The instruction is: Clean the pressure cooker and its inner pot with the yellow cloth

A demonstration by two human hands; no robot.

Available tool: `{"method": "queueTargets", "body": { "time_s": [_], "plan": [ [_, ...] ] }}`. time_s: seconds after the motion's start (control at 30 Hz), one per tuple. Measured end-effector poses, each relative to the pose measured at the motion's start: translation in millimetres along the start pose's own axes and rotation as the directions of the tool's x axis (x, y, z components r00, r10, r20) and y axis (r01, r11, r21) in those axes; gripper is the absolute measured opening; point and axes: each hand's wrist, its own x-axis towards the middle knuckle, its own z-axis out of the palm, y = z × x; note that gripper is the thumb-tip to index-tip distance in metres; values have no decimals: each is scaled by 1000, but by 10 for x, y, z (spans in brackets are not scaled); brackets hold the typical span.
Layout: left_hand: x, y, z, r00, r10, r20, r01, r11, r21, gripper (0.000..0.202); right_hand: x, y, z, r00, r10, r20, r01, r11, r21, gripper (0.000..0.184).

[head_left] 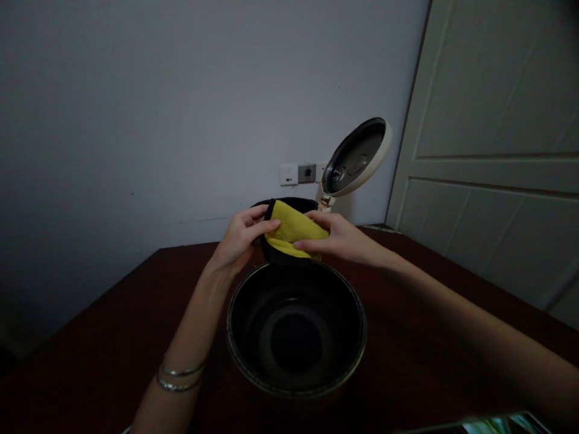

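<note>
A yellow cloth [293, 231] lies over the rim of a rice cooker body [283, 255] at the far middle of the table. My left hand [242, 237] pinches the cloth's left edge against the cooker's rim. My right hand [340, 236] presses fingers down on the cloth's right side. The cooker's lid [355, 157] stands open, tilted up to the right, showing its metal underside. A dark, empty inner pot [296, 328] sits on the table right in front of the cooker, between my forearms.
The dark red-brown table [108, 337] runs to a pale wall with a socket plate [298, 173]. A white panelled door [493, 150] stands at the right. A phone-like screen edge [493, 424] shows at the bottom right. Bangles circle my left wrist [181, 377].
</note>
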Motion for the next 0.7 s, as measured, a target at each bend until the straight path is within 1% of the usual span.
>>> {"method": "queueTargets", "body": {
  "time_s": [0.1,0.17,0.2,0.23,0.27,0.3,0.33,0.4,0.43,0.47,0.5,0.53,0.57,0.6,0.63,0.7],
  "plan": [
    [32,-57,-145,999,-35,-37,37,997,62,37,-13,108,-59,997,25,-66,-28,998,-51,31],
    [63,-130,-287,993,-75,-88,86,988,128,36,-31,132,-79,994,18,-112,-29,994,-102,26],
    [80,-179,-358,989,-98,-106,115,980,165,35,-42,131,-65,995,0,-102,-15,988,-152,23],
    [94,-235,-424,986,-128,-112,148,968,204,34,-53,128,-31,998,-29,-64,14,975,-222,20],
    [106,-297,-480,981,-164,-104,186,951,246,33,-62,124,24,998,-65,0,62,948,-311,19],
    [112,-364,-522,974,-211,-87,228,930,289,32,-69,124,100,992,-96,87,123,904,-410,18],
    [114,-431,-550,962,-265,-61,270,904,332,30,-74,131,194,975,-114,189,196,842,-503,18],
    [106,-561,-559,931,-365,26,323,854,408,28,-80,169,413,916,-127,380,356,692,-628,20],
    [98,-620,-545,915,-394,83,321,839,439,28,-82,200,525,882,-128,454,428,622,-656,22],
    [89,-674,-522,904,-402,142,297,833,466,29,-86,237,629,846,-125,518,490,565,-664,24],
    [82,-724,-495,898,-393,198,255,832,493,29,-93,277,721,809,-119,576,543,526,-654,25],
    [78,-772,-466,895,-373,243,204,830,520,30,-104,316,796,772,-106,627,584,507,-633,27],
    [76,-819,-440,893,-354,278,156,824,545,30,-119,354,851,735,-79,673,609,512,-605,28],
    [78,-867,-418,887,-343,310,117,816,566,31,-138,387,886,699,-35,715,615,540,-575,30],
    [82,-914,-401,873,-346,343,92,808,581,32,-160,415,902,658,20,753,604,584,-543,32],
    [96,-1009,-381,837,-374,399,72,799,598,35,-203,454,890,589,112,800,524,701,-484,34]
  ]
}}
